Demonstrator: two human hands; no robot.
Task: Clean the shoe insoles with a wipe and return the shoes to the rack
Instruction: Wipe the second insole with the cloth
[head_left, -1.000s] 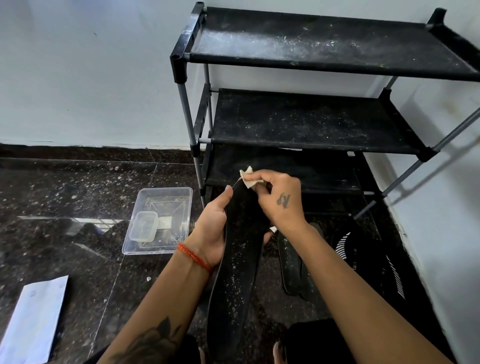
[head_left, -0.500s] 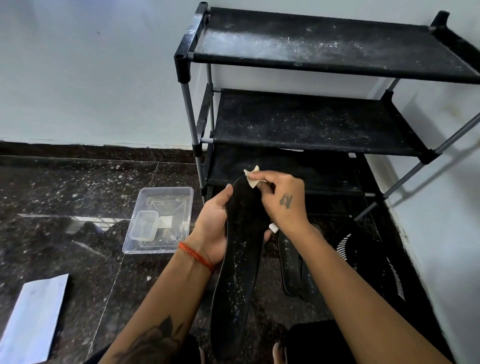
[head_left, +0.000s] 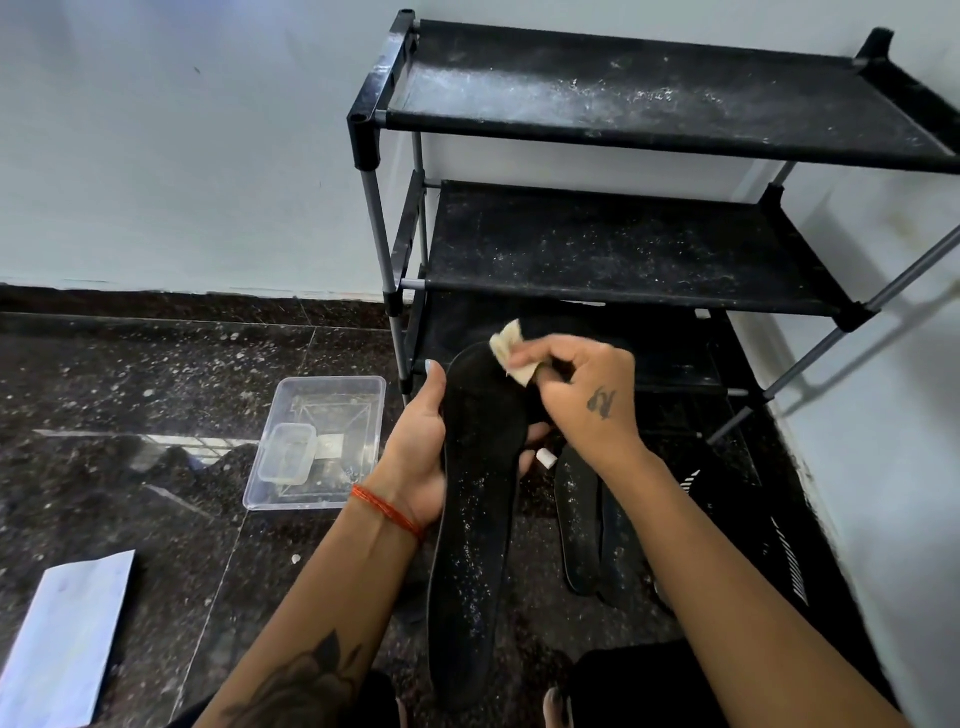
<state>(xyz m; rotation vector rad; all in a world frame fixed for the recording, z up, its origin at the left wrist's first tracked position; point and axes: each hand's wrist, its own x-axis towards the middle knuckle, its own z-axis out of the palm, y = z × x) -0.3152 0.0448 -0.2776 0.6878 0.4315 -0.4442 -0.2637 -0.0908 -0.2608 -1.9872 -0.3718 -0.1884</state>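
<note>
While a long black insole (head_left: 475, 519) was held upright before the rack (head_left: 623, 244), it was gripped along its left edge by the left hand (head_left: 421, 457), fingers curled behind it. Its toe end, nearest the rack's lowest shelf, was rubbed with a cream wipe (head_left: 511, 351) pinched in the right hand (head_left: 582, 395). Another insole (head_left: 584, 525) lay on the floor below the rack, and a clear container (head_left: 317, 441) was seen left of the rack.
</note>
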